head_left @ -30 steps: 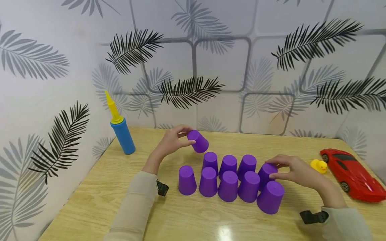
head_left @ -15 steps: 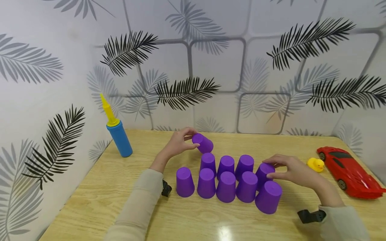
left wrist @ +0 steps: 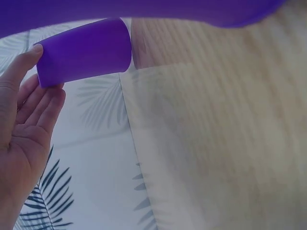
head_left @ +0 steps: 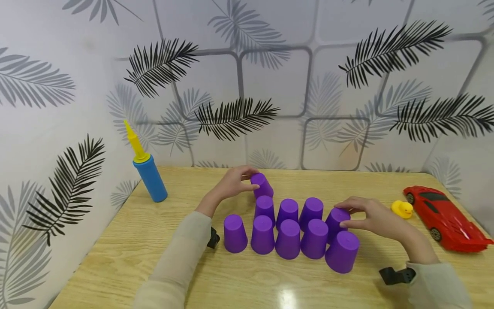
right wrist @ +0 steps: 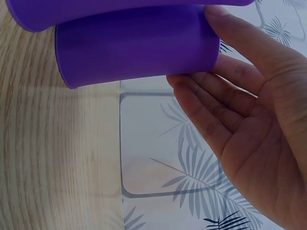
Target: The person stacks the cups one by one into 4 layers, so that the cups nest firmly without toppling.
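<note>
Several purple cups stand upside down in two rows on the table. My left hand (head_left: 234,182) pinches one purple cup (head_left: 263,187) near its base, behind the left end of the back row. In the left wrist view this cup (left wrist: 86,51) has its rim at or close to the tabletop; whether it touches I cannot tell. My right hand (head_left: 370,216) grips the rightmost back-row cup (head_left: 335,223) between thumb and fingers. The right wrist view shows that cup (right wrist: 136,45) partly behind a nearer cup (right wrist: 96,12). The front row runs from the left cup (head_left: 235,234) to the right cup (head_left: 342,253).
A blue and yellow hand pump (head_left: 152,178) stands at the back left of the table (head_left: 239,283). A yellow rubber duck (head_left: 402,209) and a red toy car (head_left: 444,219) are at the right. A patterned wall (head_left: 278,141) rises along the back edge.
My left hand has moved right and slightly down with its cup, which was more tilted before and is now nearer upright. My right hand keeps its hold in place. The view has shifted slightly.
</note>
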A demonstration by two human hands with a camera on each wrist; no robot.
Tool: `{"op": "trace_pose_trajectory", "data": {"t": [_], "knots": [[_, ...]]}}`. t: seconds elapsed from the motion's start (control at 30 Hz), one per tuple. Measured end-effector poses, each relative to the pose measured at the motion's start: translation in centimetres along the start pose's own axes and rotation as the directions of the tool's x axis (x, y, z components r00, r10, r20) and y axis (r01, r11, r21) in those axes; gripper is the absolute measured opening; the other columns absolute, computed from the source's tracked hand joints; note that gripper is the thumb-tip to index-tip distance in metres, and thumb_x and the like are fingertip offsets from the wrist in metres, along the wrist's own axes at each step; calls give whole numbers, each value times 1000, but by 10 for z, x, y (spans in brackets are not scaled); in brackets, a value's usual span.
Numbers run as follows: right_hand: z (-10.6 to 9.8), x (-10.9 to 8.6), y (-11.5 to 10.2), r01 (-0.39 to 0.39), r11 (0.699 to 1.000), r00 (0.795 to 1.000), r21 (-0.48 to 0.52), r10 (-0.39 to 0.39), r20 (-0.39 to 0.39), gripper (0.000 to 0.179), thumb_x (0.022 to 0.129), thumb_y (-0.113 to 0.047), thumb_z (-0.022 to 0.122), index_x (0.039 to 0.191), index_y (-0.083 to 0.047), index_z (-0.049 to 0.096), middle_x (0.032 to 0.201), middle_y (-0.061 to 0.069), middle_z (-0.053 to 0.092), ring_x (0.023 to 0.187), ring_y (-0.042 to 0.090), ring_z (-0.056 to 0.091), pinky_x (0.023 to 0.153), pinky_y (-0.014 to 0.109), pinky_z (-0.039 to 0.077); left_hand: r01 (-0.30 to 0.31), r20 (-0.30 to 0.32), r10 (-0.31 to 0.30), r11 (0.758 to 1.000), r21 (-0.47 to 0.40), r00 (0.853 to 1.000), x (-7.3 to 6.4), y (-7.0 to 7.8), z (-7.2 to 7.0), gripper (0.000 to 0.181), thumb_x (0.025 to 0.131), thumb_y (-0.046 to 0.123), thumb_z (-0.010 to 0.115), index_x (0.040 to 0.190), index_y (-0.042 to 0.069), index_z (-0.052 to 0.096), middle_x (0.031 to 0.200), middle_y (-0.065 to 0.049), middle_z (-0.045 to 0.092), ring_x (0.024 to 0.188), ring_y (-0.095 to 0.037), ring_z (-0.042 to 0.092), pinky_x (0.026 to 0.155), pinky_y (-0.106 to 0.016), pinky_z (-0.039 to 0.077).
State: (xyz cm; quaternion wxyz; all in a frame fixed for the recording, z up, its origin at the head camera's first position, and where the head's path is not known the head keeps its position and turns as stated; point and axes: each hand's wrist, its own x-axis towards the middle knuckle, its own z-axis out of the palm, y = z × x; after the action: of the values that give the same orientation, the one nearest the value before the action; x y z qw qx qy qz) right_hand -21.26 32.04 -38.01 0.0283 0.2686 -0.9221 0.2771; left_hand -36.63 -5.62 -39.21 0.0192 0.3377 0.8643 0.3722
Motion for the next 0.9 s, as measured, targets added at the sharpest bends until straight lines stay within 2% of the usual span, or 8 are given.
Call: {"op": "trace_pose_trajectory", "data": {"t": [0.27, 0.4, 0.77, 0.9], "knots": [[-1, 1, -1, -14, 1000, 1000, 7, 14, 5, 41, 86, -26, 75, 121, -6, 67, 108, 2, 71, 94, 2, 65, 80, 25, 60, -19, 79, 11, 995, 98, 997, 15, 5, -2, 48, 89, 19, 73, 131, 1, 59, 130, -15, 63, 119, -27, 63, 105, -30, 54], [-1, 1, -1, -9, 1000, 1000, -1, 9, 1, 41, 85, -27, 76, 120, -6, 67, 108, 2, 71, 93, 0, 64, 80, 27, 61, -28, 102, 15, 991, 132, 995, 20, 9, -2, 47, 90, 21, 71, 131, 1, 59, 130, -16, 63, 119, -28, 63, 104, -32, 55], [1, -1, 1, 26, 999, 999, -43, -27, -27, 40, 83, -27, 78, 116, -6, 68, 104, -1, 71, 91, -3, 61, 78, 29, 61, 33, 134, -50, 991, 127, 990, 24, 11, 1, 50, 93, 21, 68, 135, 0, 55, 133, -17, 61, 122, -29, 61, 105, -35, 54], [-1, -5, 3, 48, 995, 993, -89, -57, -104, 38, 79, -22, 82, 111, -8, 69, 99, -3, 70, 88, -5, 60, 76, 26, 61, 64, 144, -76, 994, 89, 987, 23, 7, 0, 58, 93, 26, 69, 141, 1, 48, 141, -17, 55, 130, -30, 56, 110, -38, 50]]}}
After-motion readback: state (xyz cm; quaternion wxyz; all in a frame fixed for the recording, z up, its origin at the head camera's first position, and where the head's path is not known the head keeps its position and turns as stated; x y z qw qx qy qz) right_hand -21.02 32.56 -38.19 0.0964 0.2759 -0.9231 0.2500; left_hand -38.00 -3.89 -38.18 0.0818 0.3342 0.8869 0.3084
